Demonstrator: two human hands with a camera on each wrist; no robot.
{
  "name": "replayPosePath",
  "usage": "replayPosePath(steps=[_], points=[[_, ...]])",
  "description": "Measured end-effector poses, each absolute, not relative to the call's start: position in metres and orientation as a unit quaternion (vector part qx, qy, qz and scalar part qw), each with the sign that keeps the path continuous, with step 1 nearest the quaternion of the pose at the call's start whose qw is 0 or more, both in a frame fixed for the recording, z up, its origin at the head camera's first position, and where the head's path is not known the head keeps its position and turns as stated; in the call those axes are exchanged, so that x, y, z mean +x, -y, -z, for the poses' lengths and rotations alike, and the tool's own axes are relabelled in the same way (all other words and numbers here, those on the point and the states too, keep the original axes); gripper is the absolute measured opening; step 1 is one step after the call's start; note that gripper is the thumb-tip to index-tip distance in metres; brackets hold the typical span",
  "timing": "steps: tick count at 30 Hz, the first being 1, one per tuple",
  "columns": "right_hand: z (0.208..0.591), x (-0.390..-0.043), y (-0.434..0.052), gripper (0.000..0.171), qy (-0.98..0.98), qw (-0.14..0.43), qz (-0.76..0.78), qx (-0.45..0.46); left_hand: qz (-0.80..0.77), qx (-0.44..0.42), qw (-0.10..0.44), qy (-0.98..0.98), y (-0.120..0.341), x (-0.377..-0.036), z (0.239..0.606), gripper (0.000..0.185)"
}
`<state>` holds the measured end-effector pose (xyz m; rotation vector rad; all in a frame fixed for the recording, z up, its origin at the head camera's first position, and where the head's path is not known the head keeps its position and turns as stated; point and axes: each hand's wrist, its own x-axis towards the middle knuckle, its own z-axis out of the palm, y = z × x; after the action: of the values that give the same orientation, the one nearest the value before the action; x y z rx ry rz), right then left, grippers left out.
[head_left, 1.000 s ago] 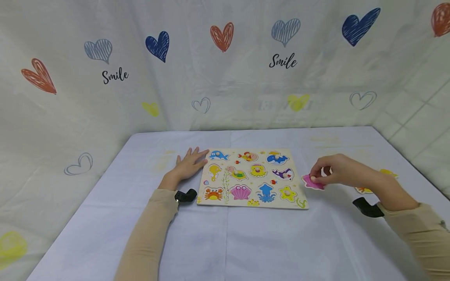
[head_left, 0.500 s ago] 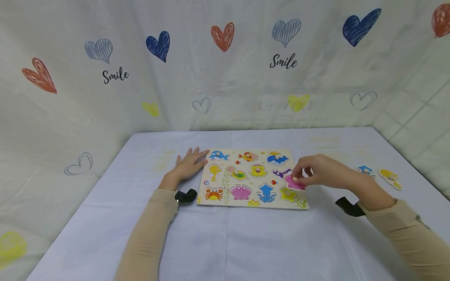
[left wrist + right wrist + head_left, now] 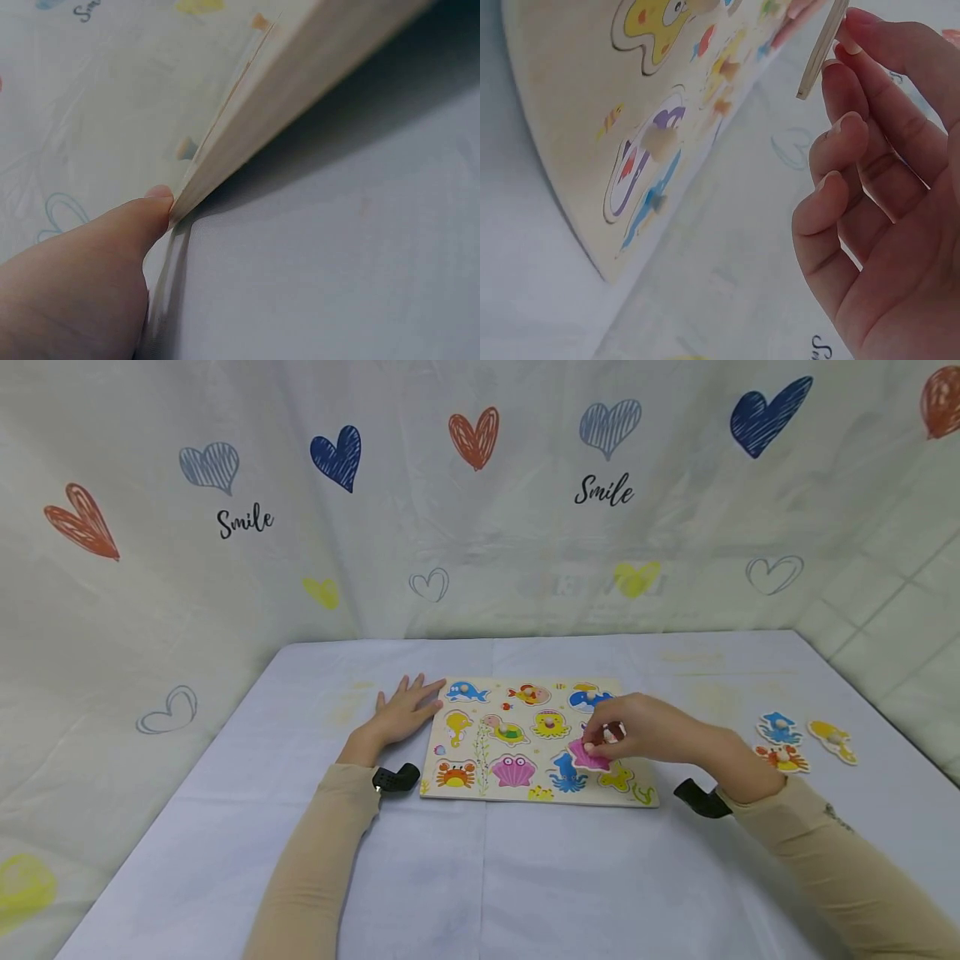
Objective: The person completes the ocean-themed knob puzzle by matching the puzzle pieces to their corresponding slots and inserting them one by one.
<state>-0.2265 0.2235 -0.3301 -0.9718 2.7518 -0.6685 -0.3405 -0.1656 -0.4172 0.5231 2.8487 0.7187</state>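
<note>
We see a wooden puzzle board [image 3: 536, 739] on a worktop [image 3: 525, 877], with three loose pieces [image 3: 798, 742] lying well apart to its right. Our left hand [image 3: 401, 714] rests flat, fingers straight, touching the board's left edge. Our right hand [image 3: 645, 731] pinches a pink piece [image 3: 588, 754], tilted, now over the board's lower right; a second ago it was beside the board.
</note>
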Motion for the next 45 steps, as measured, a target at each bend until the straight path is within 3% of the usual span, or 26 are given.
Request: replayPosePath(steps=[15,30,45], points=[[0.336,-0.234,-0.19,0.004,-0.899,0.052,0.211,-0.38,-0.238,0.174,0.082,-0.952,0.165,-0.339,0.416,0.061],[0.346,-0.238,-0.145,0.008,-0.908,0.107,0.177,-0.365,-0.239,0.179,0.075,-0.951,0.168,-0.342,0.42,0.061],[0.352,-0.243,-0.126,0.007,-0.917,0.124,0.154,-0.345,-0.239,0.174,0.079,-0.952,0.166,-0.34,0.419,0.061]])
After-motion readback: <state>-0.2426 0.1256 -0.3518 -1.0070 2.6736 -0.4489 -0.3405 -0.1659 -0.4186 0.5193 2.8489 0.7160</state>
